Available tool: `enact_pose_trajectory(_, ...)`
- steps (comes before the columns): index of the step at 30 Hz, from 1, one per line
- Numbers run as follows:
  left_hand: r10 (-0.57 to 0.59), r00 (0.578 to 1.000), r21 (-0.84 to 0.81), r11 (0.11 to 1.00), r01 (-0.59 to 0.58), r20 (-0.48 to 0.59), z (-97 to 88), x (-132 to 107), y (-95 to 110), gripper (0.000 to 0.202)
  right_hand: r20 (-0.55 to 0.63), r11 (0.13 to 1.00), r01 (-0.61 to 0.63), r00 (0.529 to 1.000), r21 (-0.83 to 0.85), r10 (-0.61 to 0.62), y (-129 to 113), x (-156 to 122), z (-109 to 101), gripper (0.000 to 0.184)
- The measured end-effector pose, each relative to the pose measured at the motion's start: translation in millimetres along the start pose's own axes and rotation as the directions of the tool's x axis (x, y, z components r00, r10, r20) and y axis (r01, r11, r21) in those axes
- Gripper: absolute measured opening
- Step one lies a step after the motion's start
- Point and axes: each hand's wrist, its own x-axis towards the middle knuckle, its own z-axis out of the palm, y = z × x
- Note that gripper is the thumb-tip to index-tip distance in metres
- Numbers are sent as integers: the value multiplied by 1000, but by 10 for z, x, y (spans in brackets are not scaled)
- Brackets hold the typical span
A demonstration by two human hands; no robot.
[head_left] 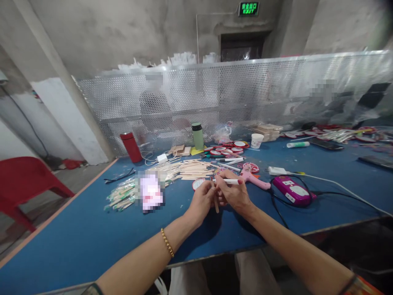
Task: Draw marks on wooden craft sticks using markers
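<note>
My left hand (201,202) is closed around a flat wooden stick (215,201) that points down toward the blue table (92,229). My right hand (233,191) is pinched on a thin white glue stick (229,181) held level just above the wooden stick. Both hands hover over the table's near middle. A round red-and-white sticker (197,184) lies just beyond my left hand. A pink glue gun (253,177) rests right of my right hand.
A pile of wooden sticks (190,169), wrapped sticks (121,196), a phone (150,190), a magenta box with cables (291,190), red badges (229,149), a red flask (131,146), a green bottle (198,136), a white cup (256,140). A perforated metal screen (245,94) stands behind; a red chair (27,180) at left.
</note>
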Motion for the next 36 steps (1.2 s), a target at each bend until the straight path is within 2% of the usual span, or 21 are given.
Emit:
enact_pose_trajectory(5,9,1000,-2,1000,-9,-2,14,-13,21,47,17,999,38,999,-36,-37,14,6,7,28)
enact_pose_trajectory(13,-4,1000,-13,1000,4,-1,-18,-8,7,44,-2,997,34,999,-69,-34,-28,8,-6,28)
enact_pose_trajectory(28,-1,1000,-5,1000,1,-13,3,-22,24,49,37,999,38,999,-32,-37,19,0,1,29)
enact_pose_trajectory(36,-22,999,-7,1000,22,-30,-38,8,-22,39,-27,998,8,1000,-70,-10,-3,27,-16,29)
